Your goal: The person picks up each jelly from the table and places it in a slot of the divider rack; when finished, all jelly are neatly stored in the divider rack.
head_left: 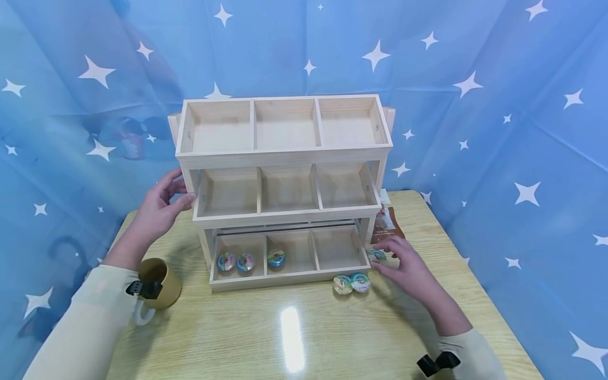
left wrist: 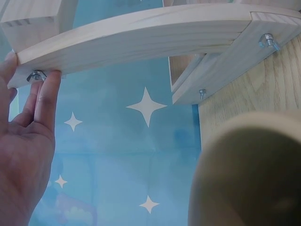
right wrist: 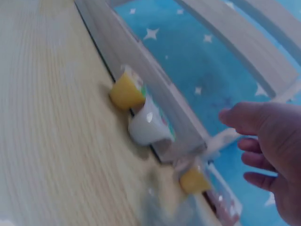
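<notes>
A three-tier wooden rack (head_left: 285, 157) stands on the table, each tier split into three compartments. My left hand (head_left: 159, 208) grips its left side. In the left wrist view, the thumb and fingers lie on either side of the wooden side rail (left wrist: 141, 40), by a wing nut (left wrist: 36, 75). My right hand (head_left: 404, 266) is at the rack's lower right, holding nothing, close over a small jelly cup (head_left: 377, 255). A yellow cup (right wrist: 128, 92) and a white cup (right wrist: 149, 125) stand against the rack's front. The bottom tier holds a pink-lidded cup (head_left: 226, 261), another cup (head_left: 245, 262) and a blue-lidded cup (head_left: 276, 258).
A tan mug (head_left: 168, 290) stands on the table below my left forearm. Behind the rack's right side lies a brown packet (head_left: 387, 224). A blue curtain (head_left: 475, 142) with white stars hangs behind and beside the table (head_left: 228, 332).
</notes>
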{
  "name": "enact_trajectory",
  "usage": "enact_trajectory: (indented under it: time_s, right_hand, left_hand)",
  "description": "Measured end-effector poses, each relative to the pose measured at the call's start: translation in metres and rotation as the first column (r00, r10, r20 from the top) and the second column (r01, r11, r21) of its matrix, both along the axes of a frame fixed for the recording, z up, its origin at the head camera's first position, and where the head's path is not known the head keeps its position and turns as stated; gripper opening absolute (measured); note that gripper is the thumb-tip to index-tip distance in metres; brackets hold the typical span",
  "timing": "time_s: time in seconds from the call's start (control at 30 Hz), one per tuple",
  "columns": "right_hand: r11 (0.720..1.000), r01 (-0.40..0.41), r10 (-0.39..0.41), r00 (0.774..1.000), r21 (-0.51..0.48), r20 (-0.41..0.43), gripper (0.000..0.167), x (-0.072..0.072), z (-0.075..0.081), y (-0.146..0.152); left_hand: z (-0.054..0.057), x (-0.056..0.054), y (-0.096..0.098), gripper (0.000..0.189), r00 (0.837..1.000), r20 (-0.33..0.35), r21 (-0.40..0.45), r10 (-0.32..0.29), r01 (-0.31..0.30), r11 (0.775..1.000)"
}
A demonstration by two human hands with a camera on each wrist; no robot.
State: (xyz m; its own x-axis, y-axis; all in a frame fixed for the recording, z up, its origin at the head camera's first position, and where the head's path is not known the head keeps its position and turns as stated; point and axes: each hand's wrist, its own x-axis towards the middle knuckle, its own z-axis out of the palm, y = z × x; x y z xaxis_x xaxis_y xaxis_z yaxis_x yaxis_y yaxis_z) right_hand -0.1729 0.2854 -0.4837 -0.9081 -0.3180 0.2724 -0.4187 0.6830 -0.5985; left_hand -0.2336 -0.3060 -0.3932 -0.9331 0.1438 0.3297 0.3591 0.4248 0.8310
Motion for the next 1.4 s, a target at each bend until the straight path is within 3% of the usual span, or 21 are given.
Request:
enact_trajectory:
  time_s: [0.6,1.0,1.4]
  right_hand:
    - [0.997,0.015,-0.02,0.997,0.073,0.069,0.053,-0.015,-0.03,0.019]
    - [0.992,0.034,-0.037,0.999,0.125,0.025,0.039,-0.022,-0.041,0.017]
    - [0.99,0.06,-0.068,0.996,0.127,0.052,0.042,-0.024,-0.043,0.014]
  left_hand:
    - [-0.002,-0.001,-0.001,0.073,1.0,-0.02,0.016,-0.008,0.008,1.0]
    - [-0.002,-0.001,0.0,0.073,1.0,-0.028,0.027,-0.01,0.011,1.0]
    - [-0.003,-0.003,-0.001,0.073,0.999,-0.042,0.022,-0.012,0.013,1.0]
